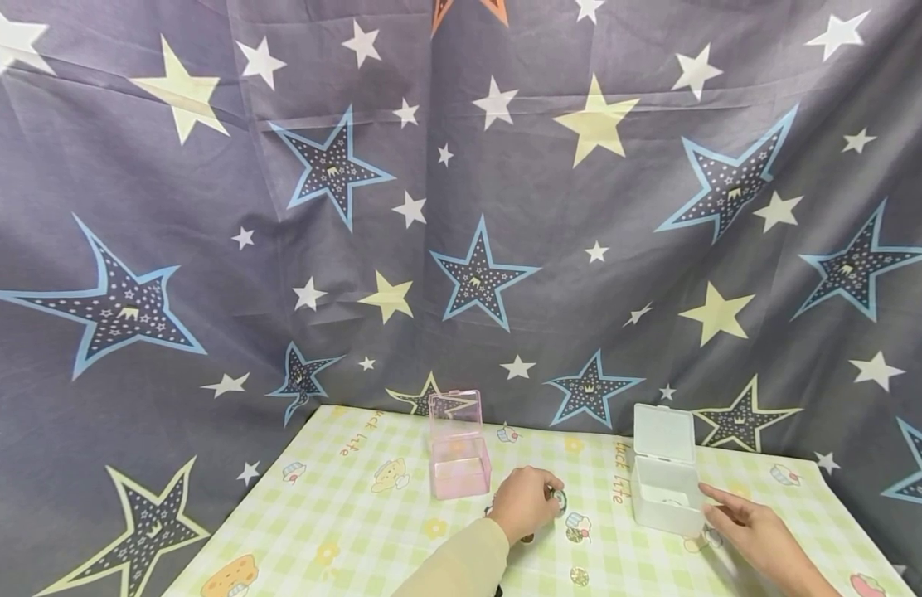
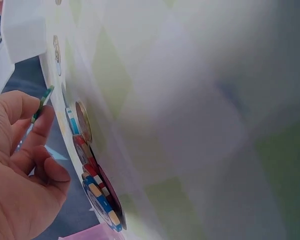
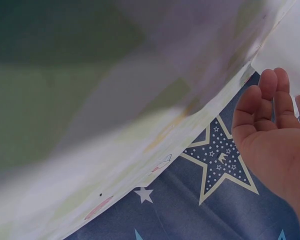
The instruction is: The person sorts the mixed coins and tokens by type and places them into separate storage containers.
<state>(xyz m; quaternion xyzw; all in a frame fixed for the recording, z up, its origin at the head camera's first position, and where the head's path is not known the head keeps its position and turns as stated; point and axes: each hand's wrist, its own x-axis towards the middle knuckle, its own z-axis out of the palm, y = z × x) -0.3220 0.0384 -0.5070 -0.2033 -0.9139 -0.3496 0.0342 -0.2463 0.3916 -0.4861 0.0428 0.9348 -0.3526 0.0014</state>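
Observation:
My left hand [image 1: 524, 506] pinches a green poker chip [image 2: 42, 104] between thumb and fingers, just above the table. Under and beside that hand lie several poker chips, among them a blue one [image 2: 102, 202] and a red one [image 2: 81, 148], with a gold-rimmed coin [image 2: 83, 121] leaning near them. The head view shows these mostly hidden by the hand. At the right, my right hand [image 1: 759, 535] has its fingers loosely extended at the side of a white box [image 1: 666, 514], whose lid stands up. Something small and pale lies inside the box.
A clear pink box [image 1: 461, 481] with its lid raised stands left of my left hand. Two gold coins, a nearer one [image 1: 579, 575] and a farther one [image 1: 575, 535], lie between the hands. Behind the checked tablecloth [image 1: 297, 531] hangs a star-patterned curtain [image 1: 506, 182].

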